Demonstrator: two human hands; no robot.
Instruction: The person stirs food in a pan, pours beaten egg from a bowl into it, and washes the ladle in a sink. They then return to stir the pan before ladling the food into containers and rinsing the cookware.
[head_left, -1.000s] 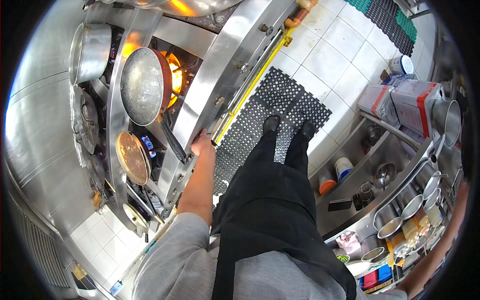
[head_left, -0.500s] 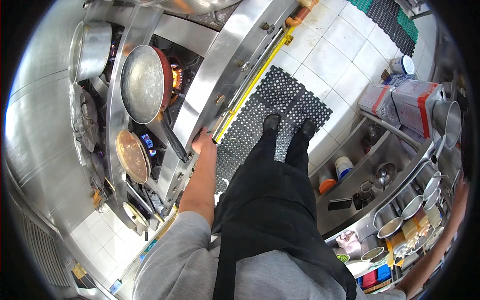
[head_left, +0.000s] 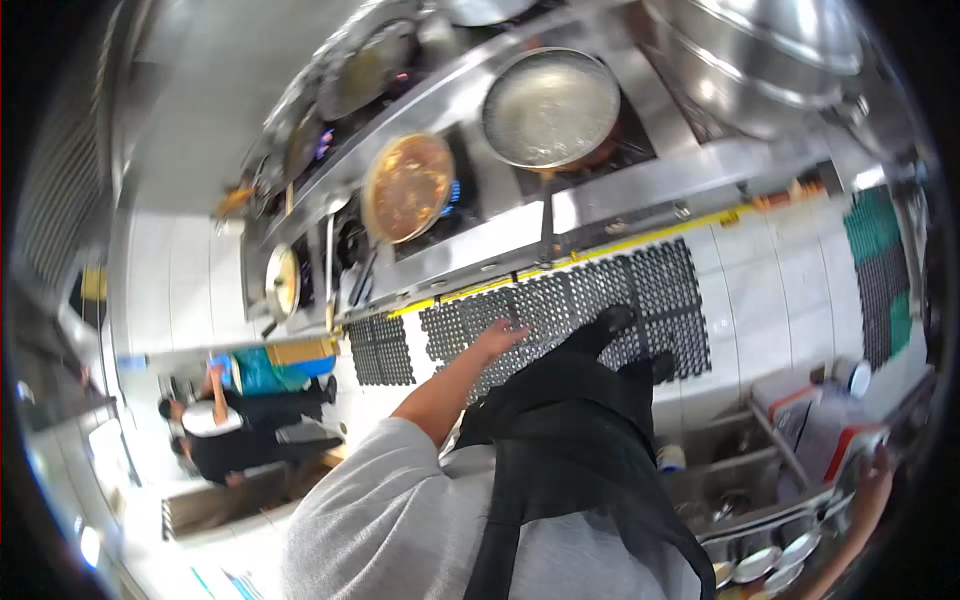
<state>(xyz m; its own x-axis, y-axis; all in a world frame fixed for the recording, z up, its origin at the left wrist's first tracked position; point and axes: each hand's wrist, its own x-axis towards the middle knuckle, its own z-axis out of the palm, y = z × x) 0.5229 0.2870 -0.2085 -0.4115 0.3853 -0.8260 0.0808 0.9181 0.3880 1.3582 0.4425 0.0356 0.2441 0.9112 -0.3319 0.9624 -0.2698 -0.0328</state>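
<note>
Pans heating on the stove (head_left: 505, 226) look to be the work in hand. The frying pan (head_left: 550, 108) sits far off, its handle (head_left: 547, 222) pointing near. The left hand (head_left: 502, 338) hangs empty above the mat (head_left: 655, 275), fingers loosely apart; gripping that handle would call for a farther reach. The right hand (head_left: 875, 476), at right, is blurred: I cannot tell its fingers' state or contact. The steel pot (head_left: 775, 60) is cut off.

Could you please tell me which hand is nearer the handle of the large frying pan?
Left: the left hand is below the handle in the picture, not touching it; the right hand is across by the red-striped tins.
</note>
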